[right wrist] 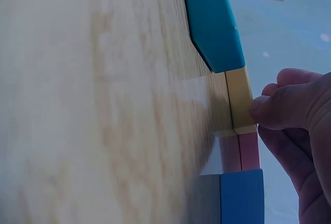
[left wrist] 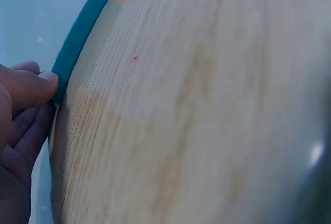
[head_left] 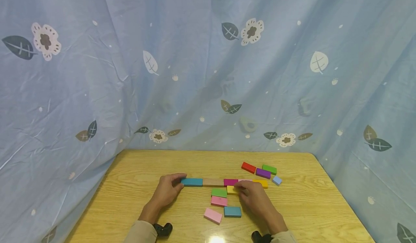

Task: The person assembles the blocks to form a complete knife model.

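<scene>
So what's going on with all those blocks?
Someone is handling blocks on a table. Their left hand holds the blue block at the left end of a long row. Their right hand pinches a yellow block just in front of the row. A red block and a purple block lie behind the row, and more blocks lie nearer the person.

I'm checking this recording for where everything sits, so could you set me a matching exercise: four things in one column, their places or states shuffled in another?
Things
1. Left hand
2. Right hand
3. Red block
4. Small light-blue block

Places or states
A. Farthest right of all the blocks in the head view
B. Touching a yellow block
C. Pinching a blue block at its left end
D. Just left of the purple block

Pairs: 1-C, 2-B, 3-D, 4-A
</scene>
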Tool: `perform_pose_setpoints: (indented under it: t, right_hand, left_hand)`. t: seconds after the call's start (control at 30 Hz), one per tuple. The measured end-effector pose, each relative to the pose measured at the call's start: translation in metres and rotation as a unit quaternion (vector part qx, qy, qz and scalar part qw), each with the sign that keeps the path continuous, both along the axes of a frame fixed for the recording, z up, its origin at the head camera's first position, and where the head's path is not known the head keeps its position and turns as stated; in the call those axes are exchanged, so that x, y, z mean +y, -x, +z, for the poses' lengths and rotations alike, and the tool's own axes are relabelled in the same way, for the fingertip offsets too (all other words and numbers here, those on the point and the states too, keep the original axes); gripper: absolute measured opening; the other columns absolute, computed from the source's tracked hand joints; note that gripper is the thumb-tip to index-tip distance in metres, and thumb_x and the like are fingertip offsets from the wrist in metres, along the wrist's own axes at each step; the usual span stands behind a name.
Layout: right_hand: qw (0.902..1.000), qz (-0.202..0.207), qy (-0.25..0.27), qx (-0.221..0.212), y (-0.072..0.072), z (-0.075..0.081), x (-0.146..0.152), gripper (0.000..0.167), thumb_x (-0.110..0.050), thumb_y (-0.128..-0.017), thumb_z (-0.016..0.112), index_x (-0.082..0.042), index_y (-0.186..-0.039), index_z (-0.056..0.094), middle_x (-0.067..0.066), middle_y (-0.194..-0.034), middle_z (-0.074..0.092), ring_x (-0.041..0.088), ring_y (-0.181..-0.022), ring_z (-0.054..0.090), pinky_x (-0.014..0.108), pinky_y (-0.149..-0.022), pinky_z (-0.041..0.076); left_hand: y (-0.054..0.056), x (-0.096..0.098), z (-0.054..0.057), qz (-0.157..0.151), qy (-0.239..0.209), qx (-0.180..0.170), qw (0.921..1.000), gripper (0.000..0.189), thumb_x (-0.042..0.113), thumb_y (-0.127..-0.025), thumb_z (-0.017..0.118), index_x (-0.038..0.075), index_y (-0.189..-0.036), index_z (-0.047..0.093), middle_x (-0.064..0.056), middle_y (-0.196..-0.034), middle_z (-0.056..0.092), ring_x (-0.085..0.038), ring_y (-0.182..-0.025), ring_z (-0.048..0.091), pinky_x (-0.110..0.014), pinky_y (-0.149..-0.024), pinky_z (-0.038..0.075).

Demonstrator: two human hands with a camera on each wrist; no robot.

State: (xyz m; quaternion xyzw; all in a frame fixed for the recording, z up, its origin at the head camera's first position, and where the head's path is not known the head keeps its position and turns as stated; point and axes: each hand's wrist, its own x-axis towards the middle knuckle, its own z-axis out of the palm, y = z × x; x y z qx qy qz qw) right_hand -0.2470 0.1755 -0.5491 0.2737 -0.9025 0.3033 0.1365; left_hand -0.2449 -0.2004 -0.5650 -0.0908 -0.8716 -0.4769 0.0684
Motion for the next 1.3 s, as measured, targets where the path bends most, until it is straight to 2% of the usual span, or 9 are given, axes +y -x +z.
perform_pose_setpoints:
  t: [0.47, 0.67, 0.77, 0.9, 1.03, 1.2, 1.3]
  right_hand:
    - [1.0000, 0.008, 0.002, 0.005, 0.001, 0.000, -0.001, 0.028, 0.007, -0.088, 0.085, -0.010, -0.110, 0.084, -0.002, -0.108, 0.083, 0.022, -0.105, 0.080, 0.043, -0.093, 0.069]
    - [0.9987, 0.003, 0.047, -0.019, -0.006, 0.001, -0.010, 0.027, 0.005, -0.088, 0.086, -0.011, -0.110, 0.084, -0.003, -0.106, 0.084, 0.016, -0.100, 0.079, 0.040, -0.092, 0.069]
    - [0.9956, 0.020, 0.079, -0.047, -0.011, 0.001, -0.019, 0.026, 0.001, -0.090, 0.086, -0.011, -0.112, 0.084, -0.003, -0.107, 0.084, 0.013, -0.099, 0.078, 0.036, -0.092, 0.068]
    - [0.9911, 0.067, 0.093, -0.069, -0.015, -0.001, -0.033, 0.024, 0.000, -0.093, 0.084, -0.009, -0.116, 0.083, 0.000, -0.111, 0.084, 0.015, -0.102, 0.079, 0.032, -0.091, 0.068]
    - [0.9901, 0.096, 0.076, -0.068, -0.019, -0.003, -0.042, 0.023, 0.002, -0.093, 0.083, -0.007, -0.114, 0.083, 0.002, -0.110, 0.085, 0.016, -0.103, 0.081, 0.030, -0.090, 0.069]
    - [0.9921, 0.099, 0.041, -0.065, -0.025, 0.000, -0.045, 0.023, 0.001, -0.093, 0.084, -0.011, -0.113, 0.083, -0.004, -0.110, 0.084, 0.010, -0.104, 0.079, 0.030, -0.093, 0.068]
    - [0.9900, 0.109, 0.041, -0.080, -0.030, 0.001, -0.044, 0.023, 0.000, -0.093, 0.084, -0.012, -0.113, 0.084, -0.004, -0.111, 0.084, 0.008, -0.104, 0.078, 0.029, -0.092, 0.068]
  left_hand:
    - [0.000, 0.001, 0.000, 0.011, 0.014, 0.006, 0.9998, 0.039, -0.005, -0.097, 0.078, 0.009, -0.134, 0.079, -0.010, -0.134, 0.078, -0.035, -0.131, 0.072, -0.051, -0.110, 0.061]
    - [0.000, 0.001, 0.000, 0.007, 0.016, 0.004, 0.9998, 0.040, -0.004, -0.098, 0.078, 0.010, -0.135, 0.078, -0.009, -0.135, 0.078, -0.035, -0.132, 0.072, -0.050, -0.111, 0.061]
    - [0.000, 0.001, 0.001, 0.006, 0.014, 0.006, 0.9999, 0.040, -0.004, -0.098, 0.078, 0.010, -0.135, 0.078, -0.009, -0.135, 0.078, -0.035, -0.132, 0.072, -0.050, -0.110, 0.061]
    - [0.001, 0.001, 0.002, 0.007, 0.011, 0.006, 0.9999, 0.039, -0.004, -0.098, 0.078, 0.010, -0.134, 0.079, -0.009, -0.135, 0.078, -0.034, -0.132, 0.072, -0.050, -0.111, 0.060]
    - [0.001, 0.001, 0.001, 0.003, 0.016, 0.002, 0.9999, 0.040, -0.003, -0.098, 0.078, 0.010, -0.136, 0.078, -0.010, -0.136, 0.077, -0.034, -0.132, 0.072, -0.050, -0.111, 0.061]
    - [0.001, 0.001, 0.000, 0.008, 0.017, 0.007, 0.9998, 0.040, -0.003, -0.097, 0.079, 0.010, -0.135, 0.078, -0.009, -0.135, 0.078, -0.034, -0.132, 0.072, -0.051, -0.110, 0.061]
    - [0.001, 0.000, -0.001, 0.009, 0.018, 0.011, 0.9997, 0.040, -0.003, -0.097, 0.079, 0.010, -0.134, 0.079, -0.008, -0.135, 0.078, -0.034, -0.132, 0.072, -0.051, -0.111, 0.060]
